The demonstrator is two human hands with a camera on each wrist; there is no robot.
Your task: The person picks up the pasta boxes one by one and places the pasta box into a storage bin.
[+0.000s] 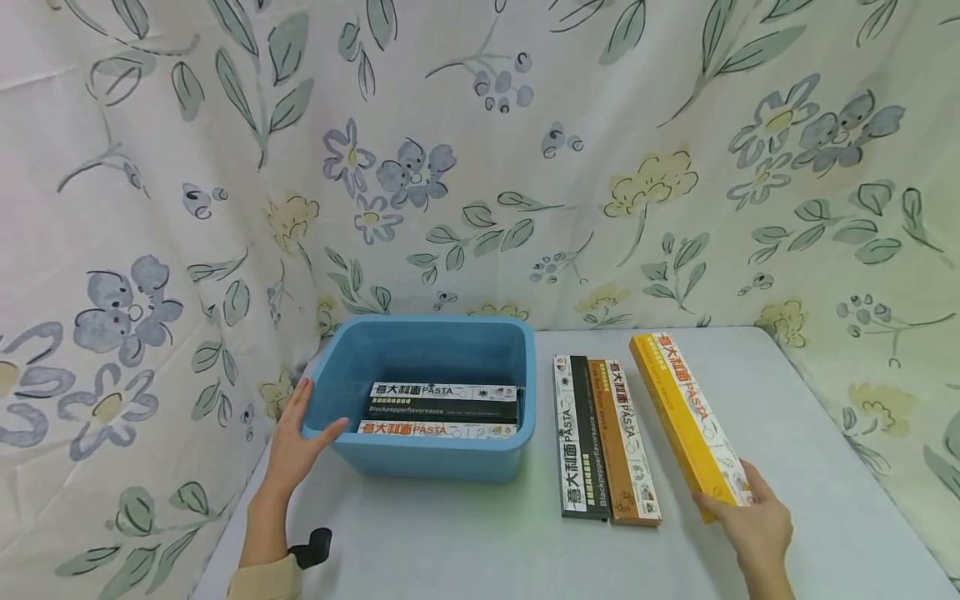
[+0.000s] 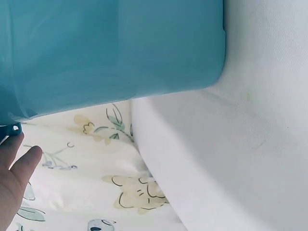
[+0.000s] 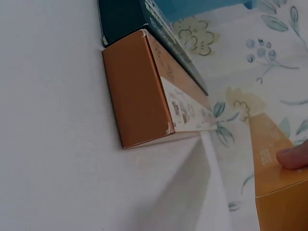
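My right hand [image 1: 757, 521] grips the near end of a yellow pasta box [image 1: 678, 408], thumb on its left side. In the right wrist view, the yellow box [image 3: 272, 163] is raised above the table, its shadow falling beside the brown box. My left hand [image 1: 294, 442] touches the front left corner of a blue plastic bin [image 1: 431, 460], fingers straight along the left rim and thumb spread toward the front rim. Inside the bin lie a black pasta box [image 1: 442, 407] and, before it, a box with orange lettering [image 1: 442, 430], its lower part hidden by the front wall.
Right of the bin, a black pasta box [image 1: 581, 437] and a brown pasta box [image 1: 624, 442] lie side by side on the white table [image 1: 450, 542]. A floral curtain [image 1: 480, 167] hangs behind the table and along both sides.
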